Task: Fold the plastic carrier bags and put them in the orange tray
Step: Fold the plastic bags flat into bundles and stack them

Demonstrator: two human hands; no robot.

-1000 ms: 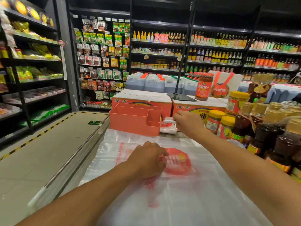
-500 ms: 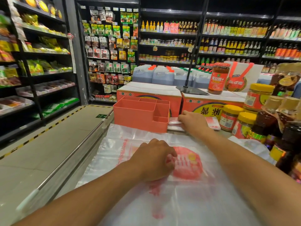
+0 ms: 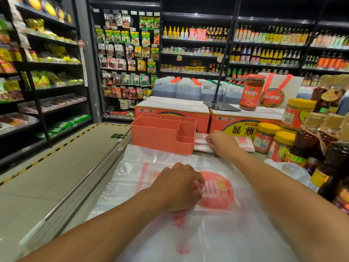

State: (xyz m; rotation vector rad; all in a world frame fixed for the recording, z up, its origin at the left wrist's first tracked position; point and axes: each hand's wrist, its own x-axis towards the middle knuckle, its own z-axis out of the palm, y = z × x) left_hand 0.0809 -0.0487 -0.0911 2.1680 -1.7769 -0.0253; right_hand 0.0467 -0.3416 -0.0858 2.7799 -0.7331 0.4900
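Note:
A large clear plastic carrier bag with red print lies spread flat in front of me. My left hand rests on its middle, fingers curled and pinching the plastic at the red circle. The orange tray, with several compartments that look empty, stands just beyond the bag. To its right lies a small stack of folded bags. My right hand lies on that stack, its fingertips pinching the top folded bag beside the tray's right wall.
Orange cartons stand behind the tray, one carrying a black stand base and a red sauce jar. Yellow-lidded jars and dark bottles crowd the right. A freezer lid with a metal rail runs along the left.
My right hand has shifted slightly right along the folded bags beside the tray. My left hand stays on the spread bag. The view has tilted a little.

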